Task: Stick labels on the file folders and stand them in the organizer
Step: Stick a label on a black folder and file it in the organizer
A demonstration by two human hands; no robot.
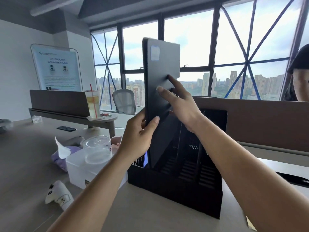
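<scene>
Holding folder [158,77] upright, lower end in organizer [175,195], left hand [137,136] fingers curled round its left edge, right hand [182,104] fingers pinching its right edge

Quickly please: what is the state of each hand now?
Left hand: grips the black folder at its left edge.
Right hand: pinches the same folder higher up.

Desk [25,156] with organizer [175,195], plastic box [78,169]
</scene>
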